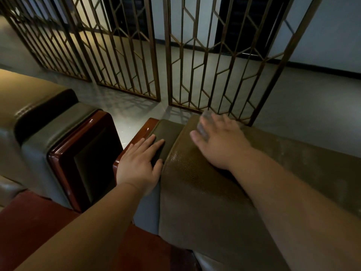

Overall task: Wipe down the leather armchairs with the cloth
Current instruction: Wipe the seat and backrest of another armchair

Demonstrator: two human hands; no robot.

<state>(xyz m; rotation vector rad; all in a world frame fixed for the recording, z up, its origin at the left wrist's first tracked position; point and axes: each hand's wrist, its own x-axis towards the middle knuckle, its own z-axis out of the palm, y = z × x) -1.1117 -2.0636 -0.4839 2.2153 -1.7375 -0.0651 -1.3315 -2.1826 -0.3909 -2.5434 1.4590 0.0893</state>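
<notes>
right hand [218, 141]: flat on cloth [204, 124], blurred | cloth: on chair [195, 182] back top, left end | back runs rightward, unwiped side nearer this hand | left hand [138, 163]: flat on armrest [166, 130]

Bronze lattice screen [136, 55], grey floor [293, 98]

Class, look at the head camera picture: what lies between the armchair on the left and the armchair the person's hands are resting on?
In the head view, only a narrow strip of bare grey floor separates the left armchair from the right armchair.
</notes>
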